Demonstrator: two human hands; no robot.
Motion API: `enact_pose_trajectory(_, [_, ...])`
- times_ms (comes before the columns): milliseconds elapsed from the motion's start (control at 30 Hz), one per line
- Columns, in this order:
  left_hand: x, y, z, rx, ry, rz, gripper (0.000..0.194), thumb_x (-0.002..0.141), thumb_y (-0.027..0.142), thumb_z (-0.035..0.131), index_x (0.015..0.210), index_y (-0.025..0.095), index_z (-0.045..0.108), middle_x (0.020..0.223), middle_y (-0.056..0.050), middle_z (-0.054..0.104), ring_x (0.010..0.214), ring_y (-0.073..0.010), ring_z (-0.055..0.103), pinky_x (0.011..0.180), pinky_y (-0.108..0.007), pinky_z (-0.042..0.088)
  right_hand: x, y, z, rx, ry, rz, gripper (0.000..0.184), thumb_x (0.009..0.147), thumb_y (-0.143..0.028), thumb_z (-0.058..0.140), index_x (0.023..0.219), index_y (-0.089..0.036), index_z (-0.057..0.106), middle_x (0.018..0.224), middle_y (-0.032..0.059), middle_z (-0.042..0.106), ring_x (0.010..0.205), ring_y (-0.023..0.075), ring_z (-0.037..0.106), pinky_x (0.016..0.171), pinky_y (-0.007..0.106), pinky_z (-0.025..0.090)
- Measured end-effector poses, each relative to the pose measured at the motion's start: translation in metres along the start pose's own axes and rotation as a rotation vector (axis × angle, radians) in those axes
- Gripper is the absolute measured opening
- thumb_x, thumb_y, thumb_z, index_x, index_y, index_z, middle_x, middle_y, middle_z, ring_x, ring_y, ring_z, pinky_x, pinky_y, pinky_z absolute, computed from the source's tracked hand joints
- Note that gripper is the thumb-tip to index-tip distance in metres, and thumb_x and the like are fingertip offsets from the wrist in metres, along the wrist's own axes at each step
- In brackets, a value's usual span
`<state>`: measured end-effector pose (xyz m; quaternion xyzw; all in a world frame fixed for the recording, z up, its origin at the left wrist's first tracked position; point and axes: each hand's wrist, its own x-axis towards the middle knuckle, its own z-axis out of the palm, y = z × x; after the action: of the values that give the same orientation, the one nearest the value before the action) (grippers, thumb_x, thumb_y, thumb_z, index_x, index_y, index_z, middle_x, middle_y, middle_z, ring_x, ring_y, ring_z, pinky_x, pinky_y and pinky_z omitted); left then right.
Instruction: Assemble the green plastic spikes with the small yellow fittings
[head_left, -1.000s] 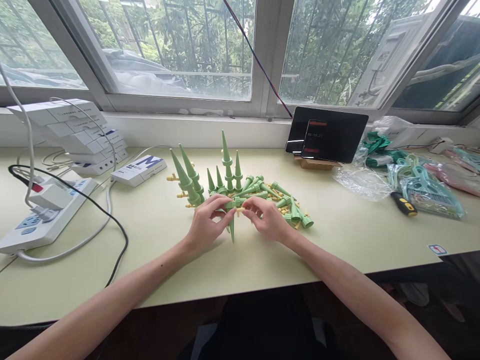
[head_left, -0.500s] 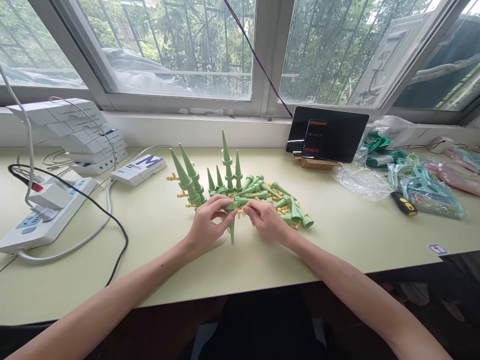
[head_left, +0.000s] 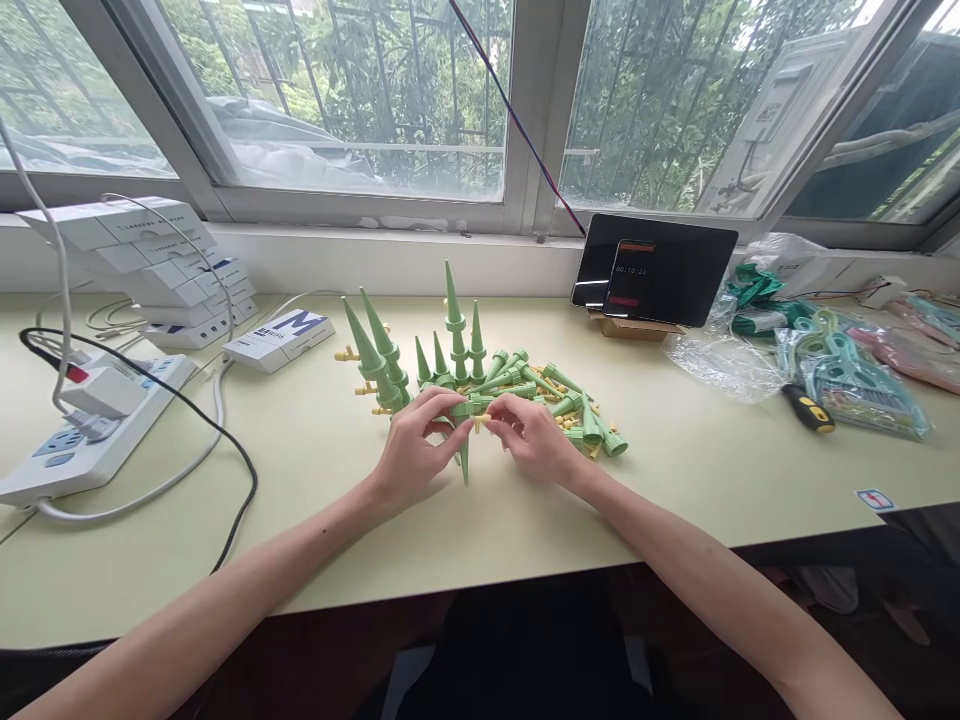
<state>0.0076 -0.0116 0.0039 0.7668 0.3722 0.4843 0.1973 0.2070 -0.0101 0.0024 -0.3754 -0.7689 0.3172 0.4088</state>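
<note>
In my left hand point(head_left: 418, 440) is a green plant-watering spike point(head_left: 465, 466), its tip pointing down and its collar between thumb and fingers. My right hand point(head_left: 534, 438) pinches a small yellow valve point(head_left: 481, 423) at the side of that spike. Whether the valve is seated in the collar cannot be made out behind the fingertips. Behind my left hand stand several upright spikes point(head_left: 366, 345), some with yellow valves sticking out sideways. A pile of loose green spikes point(head_left: 591, 420) and yellow valves lies just beyond my right hand.
A power strip point(head_left: 97, 430) with cables and stacked white boxes point(head_left: 180, 270) occupy the left. One white box point(head_left: 281, 340) lies apart. At the back, a phone point(head_left: 628, 272) leans against a dark tablet point(head_left: 694, 270). A screwdriver point(head_left: 808, 408) and bagged items point(head_left: 855, 370) are to the right.
Both hands stay nearly in place. The right fingers and the yellow valve have shifted very slightly up at the spike's side, and the spike's tip sits a touch higher.
</note>
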Motion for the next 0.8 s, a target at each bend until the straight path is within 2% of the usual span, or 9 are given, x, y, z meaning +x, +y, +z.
enact_pose_trajectory(333, [-0.0005,0.0017,-0.0009,0.007,-0.077,0.034,0.025,0.087,0.027,0.067,0.111,0.021,0.063,0.104,-0.007,0.060,0.081,-0.0135,0.060,0.067,-0.028,0.061,-0.0003,-0.0033,-0.0006,-0.028,-0.028,-0.025,0.027,0.098,-0.027,0.046,0.072,-0.020,0.050,0.059,-0.0028,0.050,0.054,0.0119,0.043,0.056,0.026,0.036])
enact_pose_trajectory(633, [-0.0011,0.0024,0.0008,0.005,-0.084,0.061,0.025,0.087,0.026,0.066,0.112,0.022,0.063,0.106,-0.007,0.060,0.080,-0.0131,0.061,0.064,-0.027,0.061,-0.0005,0.0003,0.0012,-0.038,-0.014,-0.005,0.040,0.102,-0.037,0.038,0.067,-0.020,0.048,0.057,-0.0023,0.049,0.054,0.0116,0.045,0.057,0.026,0.037])
enact_pose_trajectory(800, [0.0002,0.0006,0.0012,0.015,-0.023,0.009,0.021,0.086,0.026,0.068,0.106,0.020,0.064,0.103,-0.006,0.060,0.080,-0.0131,0.062,0.067,-0.027,0.061,0.0000,-0.0018,0.0000,-0.001,-0.010,-0.005,0.023,0.098,-0.036,0.049,0.086,-0.019,0.057,0.075,0.0015,0.060,0.060,0.0122,0.051,0.059,0.026,0.043])
